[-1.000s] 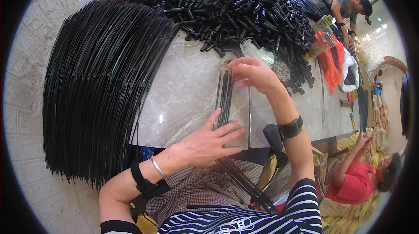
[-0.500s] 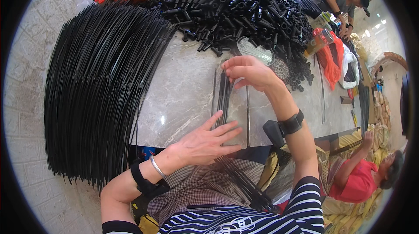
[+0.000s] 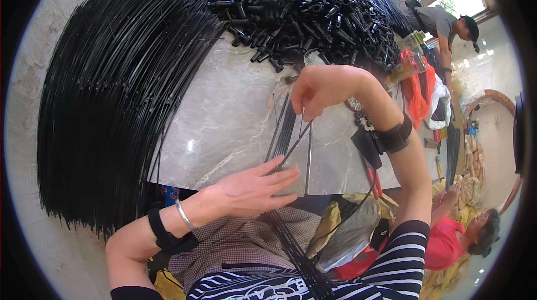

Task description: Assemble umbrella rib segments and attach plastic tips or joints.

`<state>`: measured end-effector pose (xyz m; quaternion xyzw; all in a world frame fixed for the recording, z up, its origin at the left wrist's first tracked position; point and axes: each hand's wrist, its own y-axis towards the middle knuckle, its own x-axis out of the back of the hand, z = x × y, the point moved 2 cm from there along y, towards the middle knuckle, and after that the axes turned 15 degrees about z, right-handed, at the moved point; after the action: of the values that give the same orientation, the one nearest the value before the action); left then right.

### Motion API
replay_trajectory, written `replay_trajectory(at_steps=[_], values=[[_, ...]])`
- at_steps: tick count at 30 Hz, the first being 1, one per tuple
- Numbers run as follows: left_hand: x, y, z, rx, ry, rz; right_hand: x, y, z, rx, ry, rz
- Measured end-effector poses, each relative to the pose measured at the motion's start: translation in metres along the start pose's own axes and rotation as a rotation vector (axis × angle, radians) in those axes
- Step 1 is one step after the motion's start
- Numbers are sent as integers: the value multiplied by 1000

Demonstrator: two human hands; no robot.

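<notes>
My left hand (image 3: pixel 254 185) lies palm down with fingers spread over several thin black rods (image 3: pixel 284 135) at the table's front edge. More rods (image 3: pixel 299 255) run on below that hand, across my lap. One black rod (image 3: pixel 297 142) slants away from the others, its tip just under the fingers of my right hand (image 3: pixel 327 90). Those right fingers are pinched, bent downward above the table; what is between them is too thin to make out. Behind the right hand, a round dish (image 3: pixel 314 56) is partly hidden.
At left stands a large stack of long black rods (image 3: pixel 123 104). A heap of black tubular parts (image 3: pixel 296 12) covers the far side of the grey table (image 3: pixel 210 115). Red bags (image 3: pixel 417 90) and a jar (image 3: pixel 405 68) sit at right. Two people (image 3: pixel 442 23) work nearby.
My right hand has come nearer and its fingers have turned downward into a pinch. One rod now slants apart from the bundle. My left hand has shifted slightly left; the whole view has shifted.
</notes>
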<state>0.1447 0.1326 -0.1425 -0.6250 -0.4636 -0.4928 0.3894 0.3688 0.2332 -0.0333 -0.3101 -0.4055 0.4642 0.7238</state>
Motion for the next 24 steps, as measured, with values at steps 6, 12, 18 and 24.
replay_trajectory(at_steps=[6, 12, 18, 24], values=[[1, -2, 2, -43, -72, -27, -11, -6, 21, -29, -487, -66], [-1, -3, 2, -70, -39, -52, -17, -13, 8, 65, -519, 2], [1, -3, 2, -55, -72, -150, -22, -16, 9, -16, -706, 49], [-1, -2, 3, -55, -105, -163, -22, -19, 8, -2, -710, 15]])
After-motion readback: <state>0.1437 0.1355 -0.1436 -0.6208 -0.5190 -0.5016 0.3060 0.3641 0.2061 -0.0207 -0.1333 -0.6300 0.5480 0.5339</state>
